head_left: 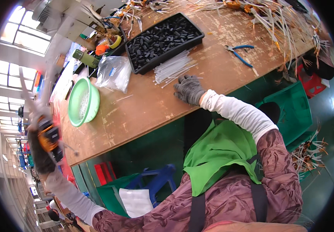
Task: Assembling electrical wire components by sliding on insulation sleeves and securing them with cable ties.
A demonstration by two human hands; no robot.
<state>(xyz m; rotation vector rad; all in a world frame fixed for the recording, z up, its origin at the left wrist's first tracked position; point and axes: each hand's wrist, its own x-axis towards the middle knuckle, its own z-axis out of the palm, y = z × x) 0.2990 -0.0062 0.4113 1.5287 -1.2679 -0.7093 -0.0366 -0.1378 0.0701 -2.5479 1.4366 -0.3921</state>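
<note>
At the far left, my left hand (41,150) in a dark glove is raised beyond the table edge, closed on a copper coil (50,135) with orange and black parts. Pale leads trail up from the coil, smeared by motion. My right hand (189,90), in a grey glove, rests on the table near its front edge with fingers curled. Its fingertips are beside a pile of white cable ties (174,66); whatever they pinch, if anything, is hidden. Just behind the ties stands a black tray (136,69) full of short black tube pieces (163,38).
A green bowl (96,101) and a clear plastic bag (113,73) stand on the wooden table (143,108). Blue-handled pliers (241,58) lie right of the ties. Wired coils (267,19) heap at the back right. Green crates (290,110) and a blue stool (163,178) are below.
</note>
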